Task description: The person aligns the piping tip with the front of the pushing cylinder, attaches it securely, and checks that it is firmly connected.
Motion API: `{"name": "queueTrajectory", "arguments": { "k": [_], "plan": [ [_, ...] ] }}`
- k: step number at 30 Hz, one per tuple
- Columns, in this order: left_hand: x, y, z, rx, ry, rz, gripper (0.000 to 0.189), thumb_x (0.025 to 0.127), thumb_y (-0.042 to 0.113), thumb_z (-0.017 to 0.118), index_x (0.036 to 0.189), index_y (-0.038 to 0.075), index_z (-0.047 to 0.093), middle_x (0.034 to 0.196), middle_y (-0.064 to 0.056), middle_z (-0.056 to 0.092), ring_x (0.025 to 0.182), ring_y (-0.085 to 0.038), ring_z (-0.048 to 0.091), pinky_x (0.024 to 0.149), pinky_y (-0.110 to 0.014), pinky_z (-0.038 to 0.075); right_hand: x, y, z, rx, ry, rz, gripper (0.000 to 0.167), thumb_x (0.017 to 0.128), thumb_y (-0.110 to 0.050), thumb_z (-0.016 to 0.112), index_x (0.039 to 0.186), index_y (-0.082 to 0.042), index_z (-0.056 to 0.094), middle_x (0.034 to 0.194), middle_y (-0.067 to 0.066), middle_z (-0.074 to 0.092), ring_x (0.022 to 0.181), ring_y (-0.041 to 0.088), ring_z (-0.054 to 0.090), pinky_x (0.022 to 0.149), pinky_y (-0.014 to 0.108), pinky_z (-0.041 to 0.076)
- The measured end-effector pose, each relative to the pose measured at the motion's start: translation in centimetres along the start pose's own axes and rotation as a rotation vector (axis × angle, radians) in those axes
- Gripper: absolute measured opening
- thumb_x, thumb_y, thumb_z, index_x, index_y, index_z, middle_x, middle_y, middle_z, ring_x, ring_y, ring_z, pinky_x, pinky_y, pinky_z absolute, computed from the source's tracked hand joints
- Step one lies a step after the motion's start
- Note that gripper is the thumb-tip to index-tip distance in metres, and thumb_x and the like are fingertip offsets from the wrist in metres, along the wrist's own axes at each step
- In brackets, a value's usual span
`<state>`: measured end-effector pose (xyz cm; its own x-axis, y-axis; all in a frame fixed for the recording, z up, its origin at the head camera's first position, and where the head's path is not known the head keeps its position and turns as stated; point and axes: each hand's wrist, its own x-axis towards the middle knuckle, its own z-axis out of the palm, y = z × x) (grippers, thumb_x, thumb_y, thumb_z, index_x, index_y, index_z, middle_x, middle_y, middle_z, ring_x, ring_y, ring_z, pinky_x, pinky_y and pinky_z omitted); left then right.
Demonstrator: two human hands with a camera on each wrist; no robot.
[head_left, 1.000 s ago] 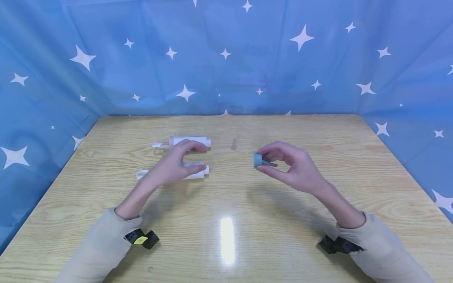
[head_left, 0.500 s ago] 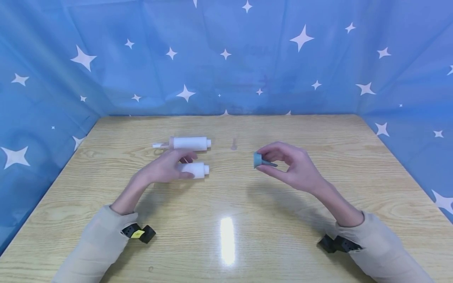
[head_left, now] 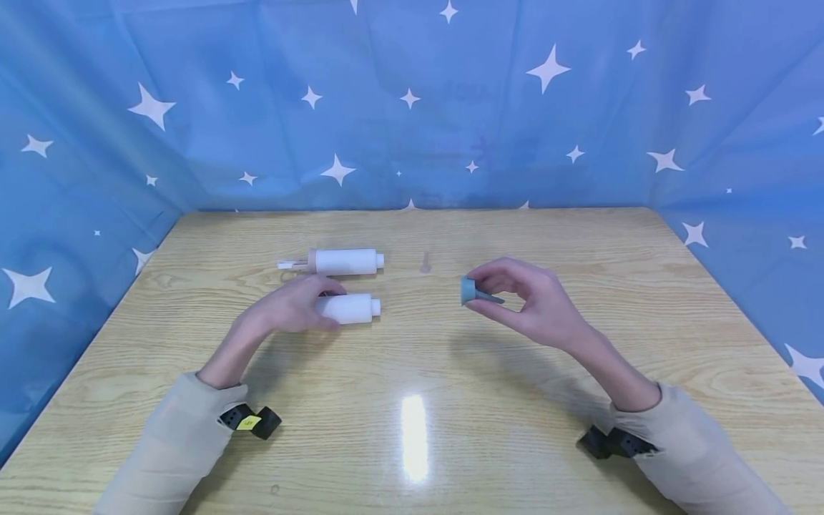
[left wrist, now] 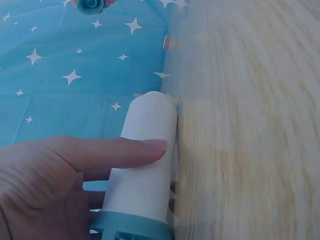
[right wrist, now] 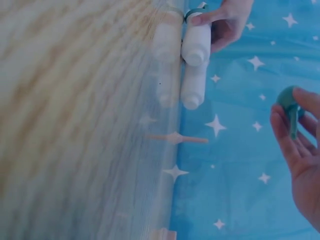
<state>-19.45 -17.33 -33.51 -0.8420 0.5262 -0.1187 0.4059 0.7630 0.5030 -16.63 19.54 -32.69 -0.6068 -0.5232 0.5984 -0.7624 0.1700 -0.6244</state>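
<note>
In the head view my left hand (head_left: 292, 304) grips a white bottle (head_left: 347, 309) lying at the table's left middle, its narrow neck facing right. The left wrist view shows the thumb across the bottle's white body (left wrist: 145, 185), with fingers behind it. A teal collar (left wrist: 134, 225) rings its other end. To the right, my right hand (head_left: 537, 304) is raised and pinches a small teal piece (head_left: 468, 292) between thumb and fingertips. That piece has a rounded head and a thin stem (right wrist: 293, 125). Its face looks like a rose swirl in the left wrist view.
A second white bottle (head_left: 347, 262) with a pinkish collar and a loop-like end lies behind the gripped one. A small pinkish stick (head_left: 425, 263) with a wider end lies right of it. A blue star-printed curtain (head_left: 412, 107) borders the wooden table (head_left: 412, 357).
My left hand has moved down and left from above the bottles and closed round the nearer bottle. The right hand has stayed in place with the teal piece.
</note>
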Motion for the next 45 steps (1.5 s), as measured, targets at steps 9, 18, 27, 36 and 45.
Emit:
{"name": "queueTrajectory", "arguments": {
  "k": [9, 18, 27, 36, 45],
  "plan": [
    [0.1, 0.2, 0.0, -0.028, 0.113, 0.045, 0.040, 0.079, 0.014, 0.085, 0.115, 0.008, 0.070, 0.104, -0.011, 0.073, 0.097, -0.028, 0.065, 0.087, -0.048, 0.049, 0.0, 0.1, 0.0, -0.003, -0.017, 0.019, 0.043, 0.078, 0.014, 0.079, 0.116, -0.001, 0.067, 0.100, 0.002, 0.073, 0.086, 0.016, 0.072, 0.080, 0.026, 0.057],
    [0.1, 1.6, 0.2, -0.059, 0.234, 0.132, 0.051, 0.079, 0.019, 0.087, 0.127, 0.013, 0.070, 0.121, -0.008, 0.071, 0.109, -0.032, 0.061, 0.090, -0.052, 0.046, 0.0, 0.0, 0.0, -0.008, -0.017, 0.007, 0.043, 0.078, 0.014, 0.079, 0.117, -0.002, 0.067, 0.101, 0.002, 0.073, 0.086, 0.016, 0.071, 0.076, 0.024, 0.056],
    [0.3, 3.3, 0.7, -0.082, 0.328, 0.268, 0.056, 0.075, 0.021, 0.091, 0.125, 0.008, 0.071, 0.120, -0.008, 0.072, 0.110, -0.029, 0.066, 0.101, -0.055, 0.044, 0.0, -0.1, 0.0, -0.016, -0.011, 0.005, 0.043, 0.078, 0.014, 0.078, 0.117, -0.002, 0.068, 0.102, 0.002, 0.073, 0.088, 0.016, 0.072, 0.081, 0.026, 0.057],
    [0.0, 4.9, 1.3, -0.150, 0.333, 0.328, 0.054, 0.077, 0.023, 0.090, 0.126, 0.013, 0.071, 0.122, -0.005, 0.071, 0.109, -0.024, 0.064, 0.091, -0.046, 0.053, 0.2, -0.1, 0.4, -0.004, -0.004, -0.078, 0.047, 0.075, 0.018, 0.078, 0.117, 0.002, 0.067, 0.103, 0.010, 0.071, 0.089, 0.016, 0.072, 0.085, 0.028, 0.057],
    [-0.4, 6.5, 1.7, -0.142, 0.353, 0.350, 0.053, 0.077, 0.018, 0.089, 0.126, 0.011, 0.070, 0.119, -0.010, 0.069, 0.105, -0.027, 0.065, 0.089, -0.048, 0.054, 0.3, -0.3, 0.9, -0.014, -0.027, -0.113, 0.049, 0.074, 0.017, 0.078, 0.119, 0.002, 0.066, 0.107, 0.011, 0.071, 0.089, 0.018, 0.073, 0.083, 0.029, 0.058]
  ]
}}
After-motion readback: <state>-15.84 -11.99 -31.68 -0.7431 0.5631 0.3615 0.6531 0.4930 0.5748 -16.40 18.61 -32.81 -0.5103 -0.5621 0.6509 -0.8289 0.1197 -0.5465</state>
